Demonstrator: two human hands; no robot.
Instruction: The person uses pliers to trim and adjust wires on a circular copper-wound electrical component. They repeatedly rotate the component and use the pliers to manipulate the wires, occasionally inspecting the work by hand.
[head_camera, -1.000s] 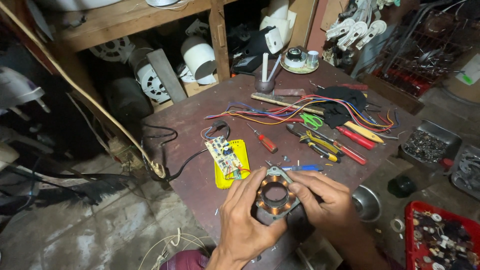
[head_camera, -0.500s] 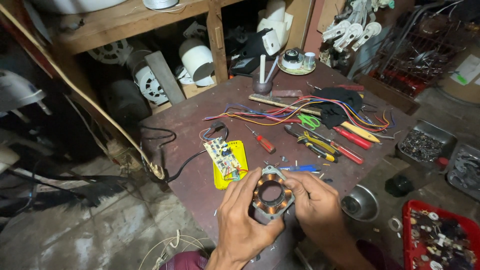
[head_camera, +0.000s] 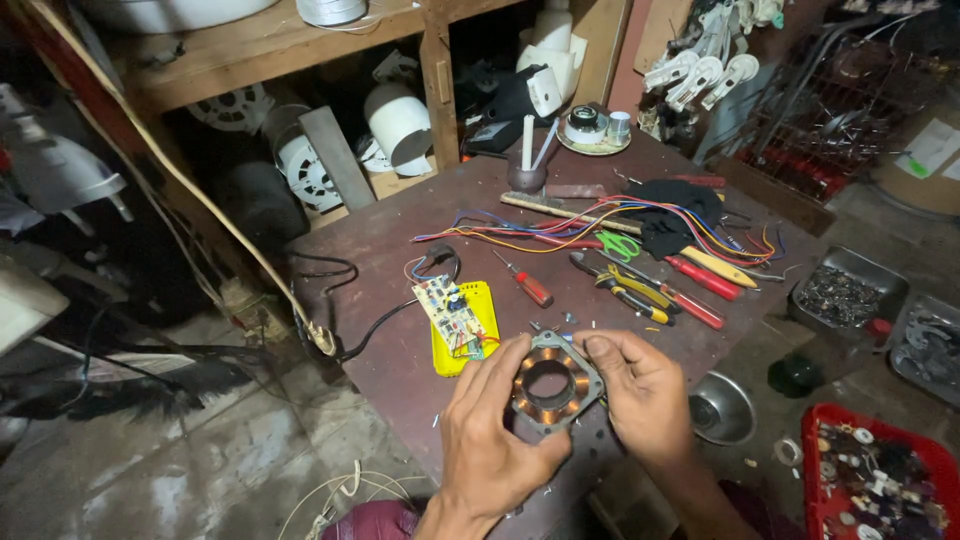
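White paper label (head_camera: 932, 150) with green patch, far right edge.

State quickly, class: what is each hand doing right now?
Left hand: closed on the stator, gripping its left side.
Right hand: closed on the stator, fingertips pinching its right edge.

Red tray (head_camera: 915, 445) cut off, bottom-right.
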